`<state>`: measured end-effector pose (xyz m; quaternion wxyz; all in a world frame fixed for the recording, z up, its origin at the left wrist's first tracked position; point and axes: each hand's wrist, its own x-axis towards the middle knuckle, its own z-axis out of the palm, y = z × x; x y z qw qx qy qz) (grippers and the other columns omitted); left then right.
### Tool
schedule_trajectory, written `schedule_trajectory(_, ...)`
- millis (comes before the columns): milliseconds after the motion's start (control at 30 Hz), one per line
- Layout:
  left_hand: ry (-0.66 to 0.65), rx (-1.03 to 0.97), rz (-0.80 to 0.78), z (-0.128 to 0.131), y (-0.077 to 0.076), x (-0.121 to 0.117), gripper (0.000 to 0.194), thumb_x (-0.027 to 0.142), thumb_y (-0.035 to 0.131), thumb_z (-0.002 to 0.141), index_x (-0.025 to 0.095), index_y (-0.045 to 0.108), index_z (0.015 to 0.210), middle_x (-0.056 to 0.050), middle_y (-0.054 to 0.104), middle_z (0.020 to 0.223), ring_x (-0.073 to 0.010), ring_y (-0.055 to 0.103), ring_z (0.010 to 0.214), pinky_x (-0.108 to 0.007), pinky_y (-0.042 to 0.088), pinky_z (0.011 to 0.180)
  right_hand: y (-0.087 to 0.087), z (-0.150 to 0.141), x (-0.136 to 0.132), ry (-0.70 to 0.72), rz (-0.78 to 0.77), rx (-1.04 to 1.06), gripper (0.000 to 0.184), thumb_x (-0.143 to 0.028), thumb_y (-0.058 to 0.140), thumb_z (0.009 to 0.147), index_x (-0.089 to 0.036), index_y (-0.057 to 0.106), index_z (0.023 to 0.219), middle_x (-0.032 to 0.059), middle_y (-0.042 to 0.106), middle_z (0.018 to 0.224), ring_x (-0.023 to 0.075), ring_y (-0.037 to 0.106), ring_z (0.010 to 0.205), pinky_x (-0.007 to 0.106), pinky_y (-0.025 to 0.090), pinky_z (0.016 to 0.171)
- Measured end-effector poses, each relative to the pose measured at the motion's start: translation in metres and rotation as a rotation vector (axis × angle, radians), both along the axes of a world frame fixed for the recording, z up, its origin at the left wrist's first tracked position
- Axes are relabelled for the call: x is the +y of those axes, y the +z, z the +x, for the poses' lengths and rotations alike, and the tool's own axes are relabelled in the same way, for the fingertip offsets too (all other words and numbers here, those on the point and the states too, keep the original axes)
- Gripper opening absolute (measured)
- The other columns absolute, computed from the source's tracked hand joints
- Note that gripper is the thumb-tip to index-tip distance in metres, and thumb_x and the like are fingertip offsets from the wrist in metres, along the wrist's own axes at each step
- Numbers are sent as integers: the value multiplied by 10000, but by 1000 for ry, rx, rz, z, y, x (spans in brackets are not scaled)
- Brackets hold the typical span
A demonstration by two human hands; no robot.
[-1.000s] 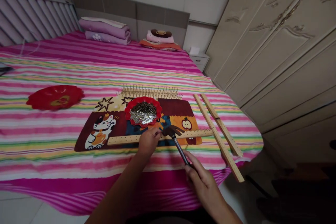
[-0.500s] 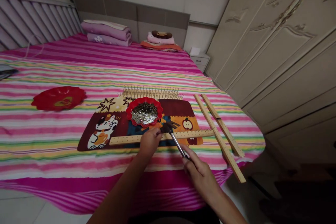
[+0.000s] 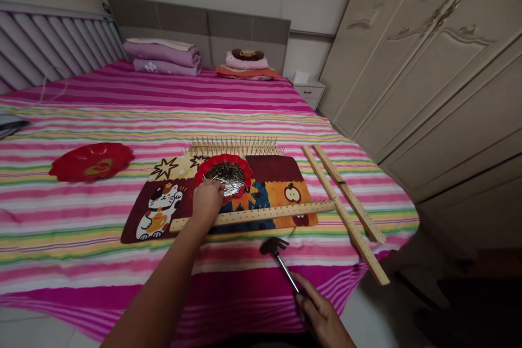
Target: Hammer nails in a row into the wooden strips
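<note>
Item, left hand (image 3: 207,198): fingertips drawn close together at the near-left part of the nails (image 3: 229,173); from my remote seat I cannot tell whether a nail is pinched between them.

Item, right hand (image 3: 322,312): fingers wrapped around the handle of the hammer (image 3: 286,271), its head pointing far and left, near the edge of the bed. I judge the low grip leaves the head free, and the place held keeps it apart from the left hand.

Item, red bowl (image 3: 247,166): loose nails inside, on the patterned mat (image 3: 275,167); presumably set mid-mat so that the left hand reaches it easily.

Item, wooden strip (image 3: 265,212): laid left to right across the near part of the mat, dotted along its length, small points standing at its right portion. I take the mat as padding between wood and striped cloth (image 3: 73,212).

Item, nail-studded wood (image 3: 232,150): beyond the bowl, points upward, probably parked there out of the hands' way.

Item, two strips (image 3: 346,216): side by side at right, seemingly kept aside.

Item, red dish (image 3: 81,166): far left, well apart from both hands.
</note>
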<state>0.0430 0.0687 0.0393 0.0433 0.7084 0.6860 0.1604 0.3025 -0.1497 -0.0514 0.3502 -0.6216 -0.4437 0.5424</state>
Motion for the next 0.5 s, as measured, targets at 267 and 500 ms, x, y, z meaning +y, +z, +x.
schedule_trajectory(267,-73,159,-159,4,1,23,226,167,483,734,186,697,802,-116,687,900,-230,613,837,-301,396,702,-11,-5,0,-40,-122,252,614,-492,513,804,-177,444,1327,-88,298,523,98,258,452,212,161,415)
schedule_trajectory(500,-30,-357,-58,-14,2,14,149,281,554,707,200,674,740,-41,682,796,-178,599,748,-267,411,681,-16,-4,0,-22,-127,286,668,-539,521,781,-177,425,1334,-103,280,499,92,238,422,215,148,414)
